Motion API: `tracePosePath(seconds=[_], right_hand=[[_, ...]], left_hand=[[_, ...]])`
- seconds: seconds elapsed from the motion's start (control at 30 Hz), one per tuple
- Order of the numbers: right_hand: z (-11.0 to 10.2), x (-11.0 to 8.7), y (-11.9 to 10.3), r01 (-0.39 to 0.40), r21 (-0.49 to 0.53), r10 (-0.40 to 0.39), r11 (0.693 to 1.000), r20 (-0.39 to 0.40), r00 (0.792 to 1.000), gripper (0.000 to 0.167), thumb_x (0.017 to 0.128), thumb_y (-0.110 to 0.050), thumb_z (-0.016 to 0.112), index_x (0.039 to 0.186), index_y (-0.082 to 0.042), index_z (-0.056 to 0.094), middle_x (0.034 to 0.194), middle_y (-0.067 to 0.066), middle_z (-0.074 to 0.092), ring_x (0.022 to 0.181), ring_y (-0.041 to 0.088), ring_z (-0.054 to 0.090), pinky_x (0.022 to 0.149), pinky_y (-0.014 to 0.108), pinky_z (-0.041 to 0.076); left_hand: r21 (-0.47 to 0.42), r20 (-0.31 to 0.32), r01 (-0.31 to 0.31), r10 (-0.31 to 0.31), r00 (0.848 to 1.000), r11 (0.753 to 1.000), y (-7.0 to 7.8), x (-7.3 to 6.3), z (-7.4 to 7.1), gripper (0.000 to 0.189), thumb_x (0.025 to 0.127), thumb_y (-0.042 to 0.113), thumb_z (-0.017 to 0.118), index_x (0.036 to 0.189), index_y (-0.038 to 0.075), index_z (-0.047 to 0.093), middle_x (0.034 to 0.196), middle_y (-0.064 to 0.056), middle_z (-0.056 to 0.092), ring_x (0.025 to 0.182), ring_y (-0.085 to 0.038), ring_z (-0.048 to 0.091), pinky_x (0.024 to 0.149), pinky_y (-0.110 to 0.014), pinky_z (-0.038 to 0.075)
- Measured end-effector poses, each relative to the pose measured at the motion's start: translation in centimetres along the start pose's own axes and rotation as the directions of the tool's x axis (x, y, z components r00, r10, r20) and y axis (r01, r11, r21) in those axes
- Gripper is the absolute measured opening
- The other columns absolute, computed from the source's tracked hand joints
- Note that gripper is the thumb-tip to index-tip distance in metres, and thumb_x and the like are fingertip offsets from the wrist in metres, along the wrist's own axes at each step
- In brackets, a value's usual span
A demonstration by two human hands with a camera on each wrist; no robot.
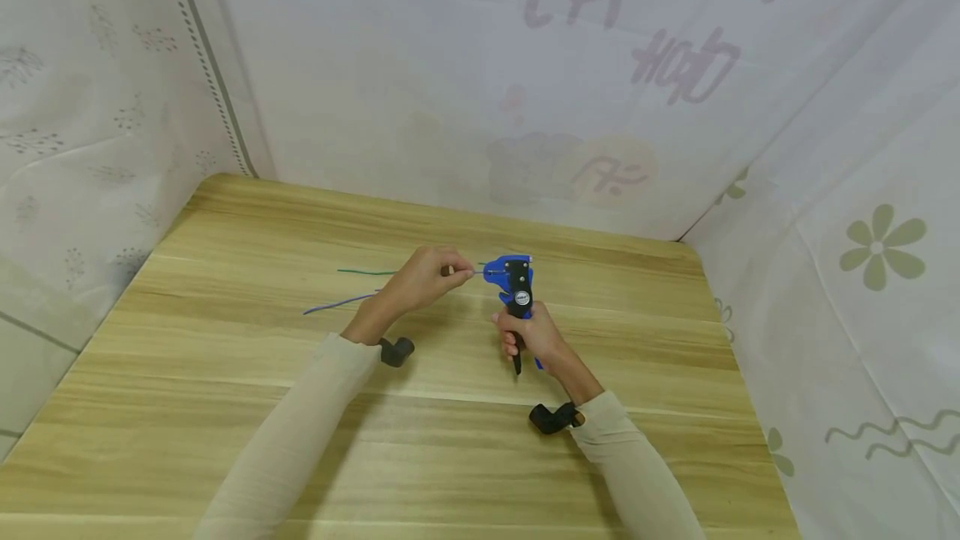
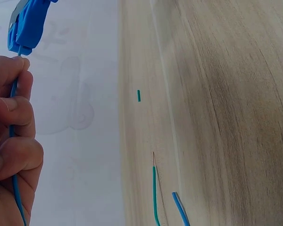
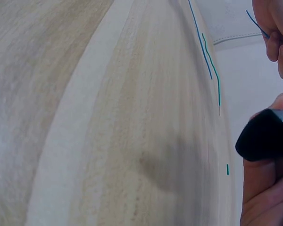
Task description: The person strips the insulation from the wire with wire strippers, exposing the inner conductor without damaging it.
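My right hand (image 1: 542,336) grips the handles of a blue and black wire stripper (image 1: 517,276), its head raised and facing left. Between thumb and fingertips my left hand (image 1: 423,280) pinches a blue wire (image 2: 17,193), which runs back across the palm. The front end of that wire enters the stripper's nose, so its tip is hidden. On the table below lie a green wire (image 2: 154,193) with a bare copper end and a second blue wire (image 2: 180,207). A short green piece of insulation (image 2: 138,96) lies a little beyond the green wire's bare end.
The wood-grain table (image 1: 450,457) extends under both arms. Patterned white cloth (image 1: 375,82) hangs behind it and at both sides. Black camera mounts are strapped at the left wrist (image 1: 397,351) and the right wrist (image 1: 551,419).
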State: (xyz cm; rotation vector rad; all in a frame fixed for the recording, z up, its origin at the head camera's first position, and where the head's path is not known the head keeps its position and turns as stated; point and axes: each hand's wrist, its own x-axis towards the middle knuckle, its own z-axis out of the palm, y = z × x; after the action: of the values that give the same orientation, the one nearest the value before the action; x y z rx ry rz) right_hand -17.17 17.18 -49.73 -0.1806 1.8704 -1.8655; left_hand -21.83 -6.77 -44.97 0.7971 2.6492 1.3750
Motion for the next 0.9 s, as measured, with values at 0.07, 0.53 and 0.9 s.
tracePosePath(seconds=[0.07,0.53,0.9], right_hand=[[0.03,-0.02,-0.04,0.000,-0.001,0.000,1.000,-0.004,1.000,0.028,0.096,-0.016,0.061,0.074,-0.002,0.050,0.054,0.002,0.046,0.043,0.017,0.047,0.046,0.035,0.048],[-0.39,0.05,0.03,0.002,0.000,-0.002,1.000,0.041,0.999,0.026,0.098,-0.010,0.056,0.074,-0.002,0.051,0.056,0.003,0.048,0.045,0.017,0.049,0.048,0.035,0.049],[-0.49,-0.01,-0.25,-0.003,-0.027,0.004,1.000,0.054,0.999,0.024,0.097,-0.016,0.060,0.078,-0.002,0.054,0.060,0.002,0.055,0.050,0.018,0.056,0.054,0.036,0.054]], left_hand=[[-0.010,-0.005,0.000,0.000,1.000,1.000,0.02,0.02,0.02,0.014,0.096,0.013,0.066,0.101,0.007,0.077,0.088,-0.002,0.069,0.072,-0.013,0.054,0.065,-0.026,0.046],[-0.034,-0.003,0.022,-0.022,1.000,0.999,0.33,-0.10,0.00,0.013,0.096,0.014,0.066,0.098,0.007,0.076,0.091,-0.004,0.071,0.072,-0.014,0.054,0.064,-0.027,0.045],[0.016,-0.050,0.017,-0.017,0.999,1.000,0.29,-0.12,-0.16,0.011,0.093,0.015,0.069,0.096,0.010,0.078,0.093,-0.003,0.074,0.074,-0.013,0.059,0.065,-0.027,0.047]])
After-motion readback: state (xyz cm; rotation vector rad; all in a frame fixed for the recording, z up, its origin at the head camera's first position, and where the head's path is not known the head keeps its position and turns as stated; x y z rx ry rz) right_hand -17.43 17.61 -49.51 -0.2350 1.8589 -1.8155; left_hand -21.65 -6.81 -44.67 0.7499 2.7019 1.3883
